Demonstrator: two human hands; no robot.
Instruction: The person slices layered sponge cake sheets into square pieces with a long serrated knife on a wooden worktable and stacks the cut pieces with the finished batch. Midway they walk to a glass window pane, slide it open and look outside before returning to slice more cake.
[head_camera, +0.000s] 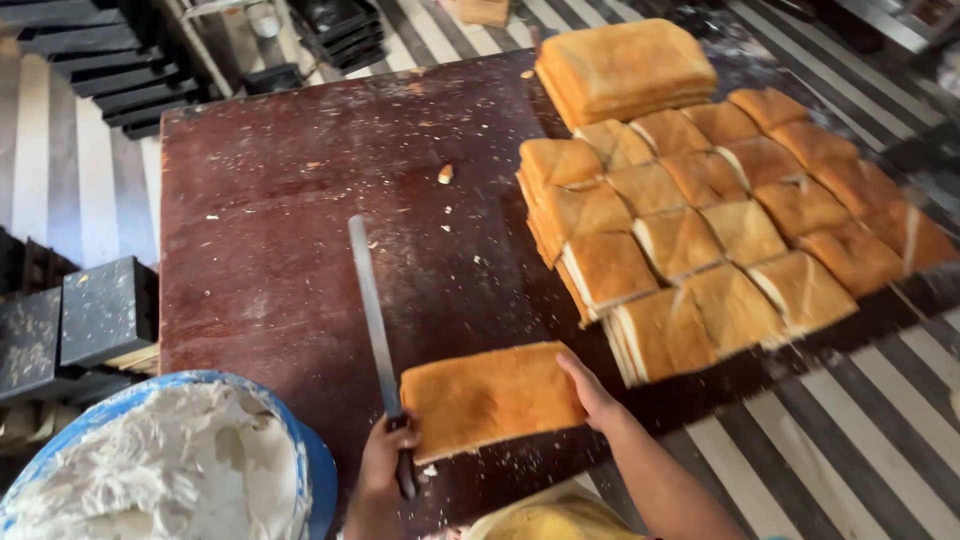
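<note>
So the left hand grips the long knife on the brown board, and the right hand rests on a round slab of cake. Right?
Not quite. In the head view the slab of cake under the right hand is rectangular, not round. The left hand does grip the long knife on the brown board.

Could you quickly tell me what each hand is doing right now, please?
Left hand: closed around the handle of the long knife.
Right hand: open, fingers resting on the edge of the rectangular cake slab, not gripping it.

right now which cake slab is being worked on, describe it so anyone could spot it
On the dark red board, look at the near edge. The long uncut slab lies there alone, between the right hand and the left hand holding the knife, apart from the stacked squares.
</note>
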